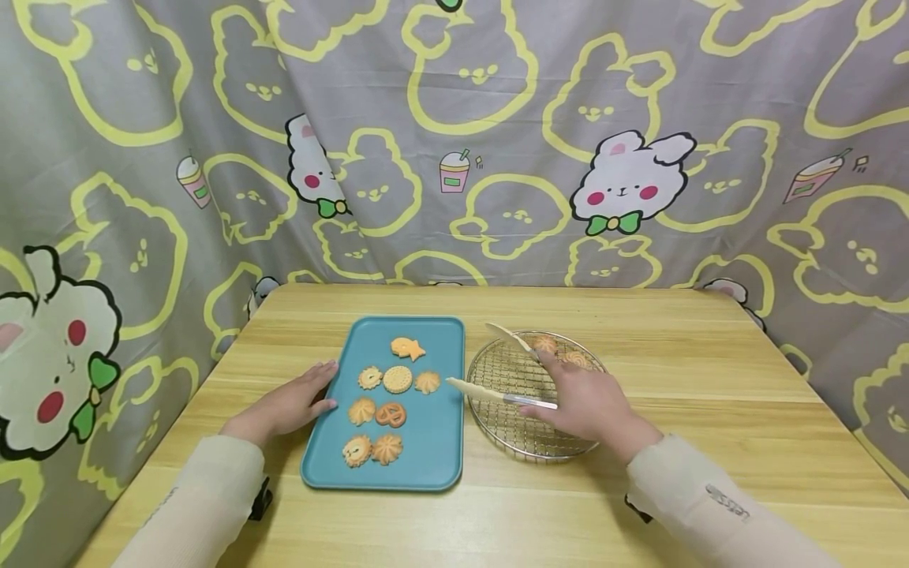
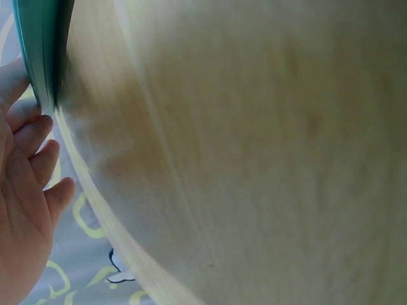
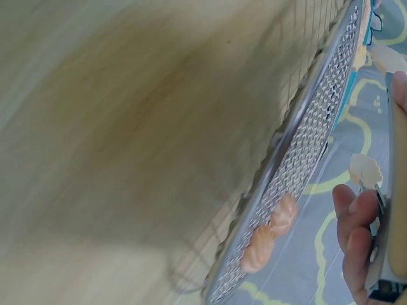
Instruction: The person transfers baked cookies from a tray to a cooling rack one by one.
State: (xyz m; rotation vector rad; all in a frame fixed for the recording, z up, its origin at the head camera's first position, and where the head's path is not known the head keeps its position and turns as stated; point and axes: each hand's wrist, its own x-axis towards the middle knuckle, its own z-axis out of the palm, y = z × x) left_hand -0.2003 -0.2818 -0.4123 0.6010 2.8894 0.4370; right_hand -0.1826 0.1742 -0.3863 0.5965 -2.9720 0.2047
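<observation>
My right hand (image 1: 591, 402) grips a pair of tongs (image 1: 474, 388) with pale tips and metal arms, held above the round wire rack (image 1: 521, 448). The tongs' tips are spread apart with nothing between them; one tip reaches over the tray's right edge. Two cookies (image 3: 270, 235) lie on the rack, partly behind the hand in the head view. My left hand (image 1: 293, 406) rests its loosely extended fingers against the left edge of the blue tray (image 1: 426, 465). Several cookies lie on the tray in rows, among them a fish-shaped cookie (image 1: 408, 348), a round cookie (image 1: 398, 379) and a pretzel-shaped cookie (image 1: 390, 415).
Tray and rack stand side by side on a wooden table (image 1: 717, 394). A grey patterned curtain (image 1: 497, 95) hangs behind the table and along both sides.
</observation>
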